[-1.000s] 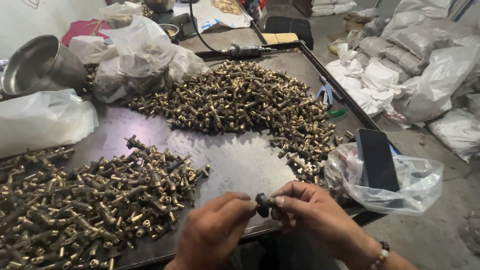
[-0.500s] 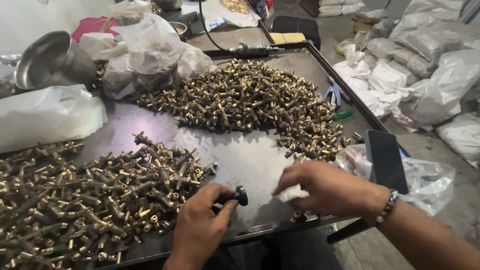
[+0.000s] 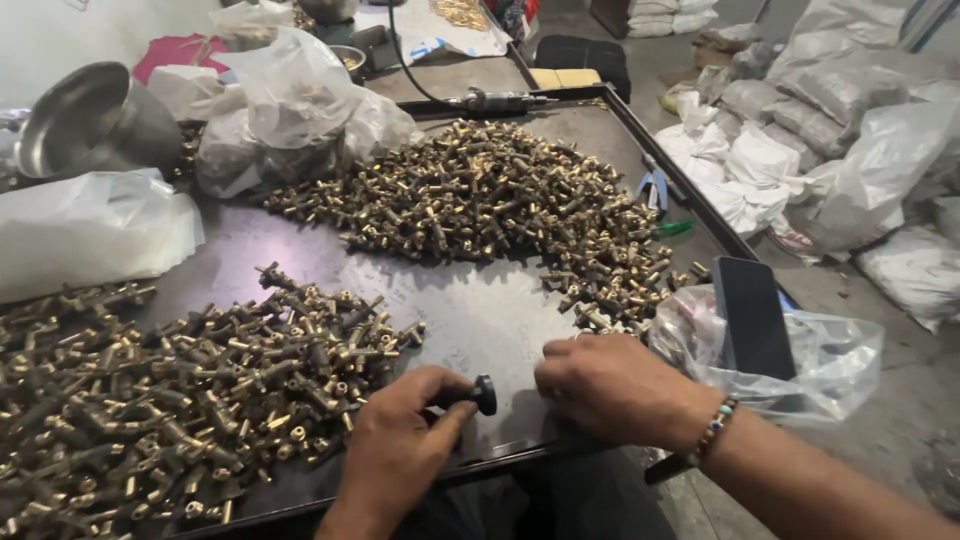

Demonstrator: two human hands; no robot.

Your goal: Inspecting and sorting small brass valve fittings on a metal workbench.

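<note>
My left hand [image 3: 400, 445] is closed around a small dark part with a round black cap [image 3: 483, 394], held just above the near edge of the dark metal tray [image 3: 470, 310]. My right hand [image 3: 610, 385] rests palm down on the tray, fingers curled at the near fringe of the far pile of brass fittings [image 3: 500, 200]; what is under the fingers is hidden. A second heap of brass fittings [image 3: 170, 390] lies to the left of my left hand. A beaded bracelet [image 3: 715, 430] circles my right wrist.
A clear plastic bag [image 3: 820, 360] with a dark phone [image 3: 752, 315] on it sits right of the tray. Plastic bags [image 3: 290, 100] and a metal bowl [image 3: 90, 125] stand at the back left. A power tool [image 3: 495, 100] lies along the far rim. Filled sacks [image 3: 850, 150] cover the floor at right.
My hands have parted: the left carried the black-capped part left and down to the tray edge, while the right moved right to the near fringe of the far pile.
</note>
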